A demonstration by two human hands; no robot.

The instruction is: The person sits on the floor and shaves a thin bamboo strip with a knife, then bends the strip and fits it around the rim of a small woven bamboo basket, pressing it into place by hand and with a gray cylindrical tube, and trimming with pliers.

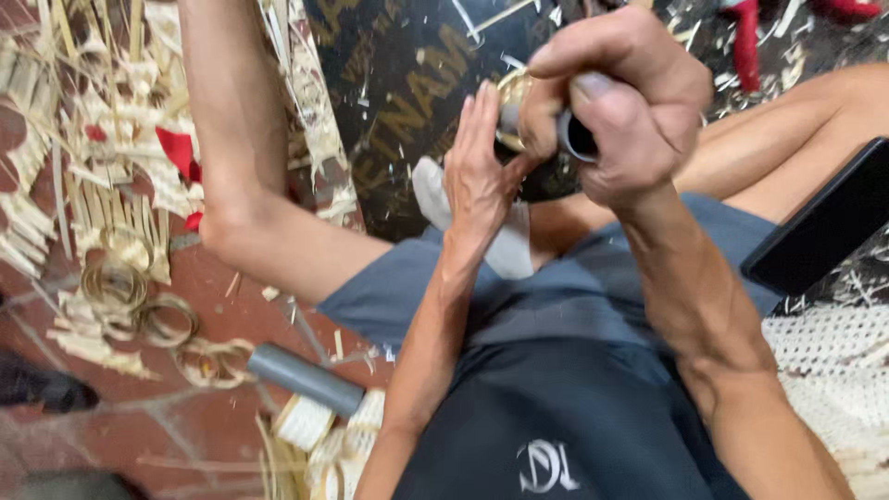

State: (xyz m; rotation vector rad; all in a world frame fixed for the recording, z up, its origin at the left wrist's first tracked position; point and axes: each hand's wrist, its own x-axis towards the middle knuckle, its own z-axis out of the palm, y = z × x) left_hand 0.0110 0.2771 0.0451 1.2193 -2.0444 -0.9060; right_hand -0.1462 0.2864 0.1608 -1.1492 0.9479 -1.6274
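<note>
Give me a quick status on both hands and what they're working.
Right hand clamped around grey tube. Left hand flat, pressing pale strip ring at tube's end. Nothing in the way; another grey tube on floor.

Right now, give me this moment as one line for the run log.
right hand: grips grey tube | left hand: flat against strip ring on tube | floor: grey pipe, strip rings

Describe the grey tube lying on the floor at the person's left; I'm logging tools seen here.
The short grey cylindrical tube looks like plastic pipe, smooth and matte. It lies on its side on the reddish-brown floor, slanting down toward the right. Its upper end sits by the coiled pale bamboo-strip rings; its lower end meets a stack of pale woven strips. Neither hand touches it.
</note>
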